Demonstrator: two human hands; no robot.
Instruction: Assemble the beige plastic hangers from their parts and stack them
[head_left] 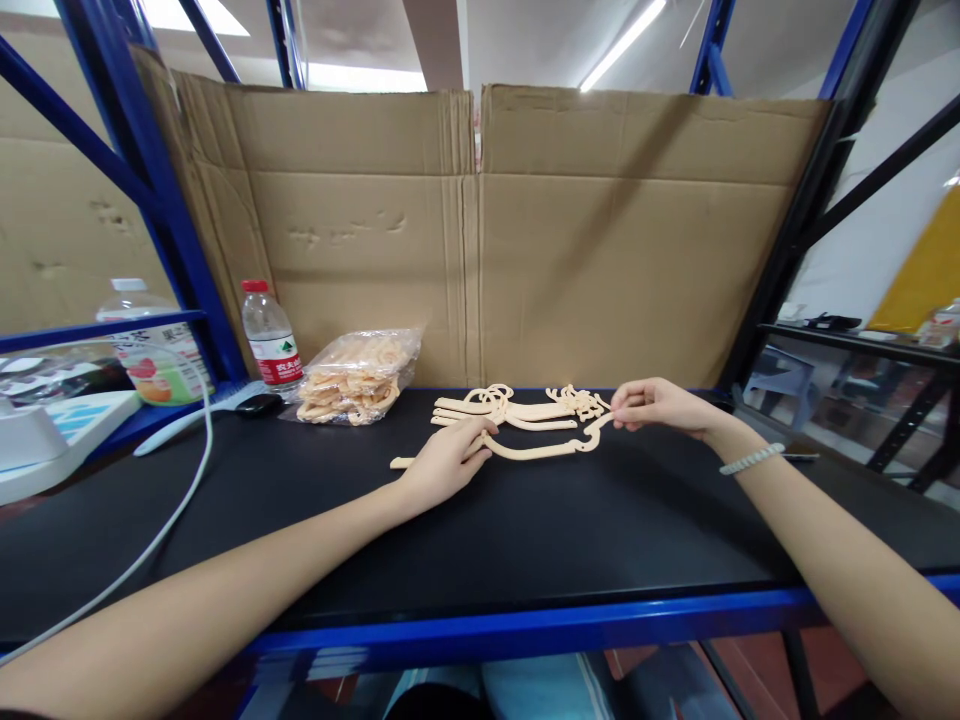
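Note:
My left hand (pixel 450 460) is closed around the middle of a beige plastic hanger (pixel 532 454) lying low over the black tabletop. One arm of the hanger sticks out left of the hand, while a curved arm runs right to a hooked end. Over at that end, my right hand (pixel 649 405) pinches a small beige hook piece (pixel 600 424); whether it is joined to the arm I cannot tell. Just behind both hands lie several loose hanger arms (pixel 544 411) and a small heap of hooks (pixel 581 402). Fingers partly hide the held pieces.
A clear bag of beige hanger parts (pixel 360 375) sits back left, beside a red-capped water bottle (pixel 271 340). Farther left are a larger bottle (pixel 161 350) and a white cable (pixel 202 440). Cardboard panels (pixel 600 230) stand along the back. A blue rail (pixel 480 635) edges the black tabletop (pixel 480 550).

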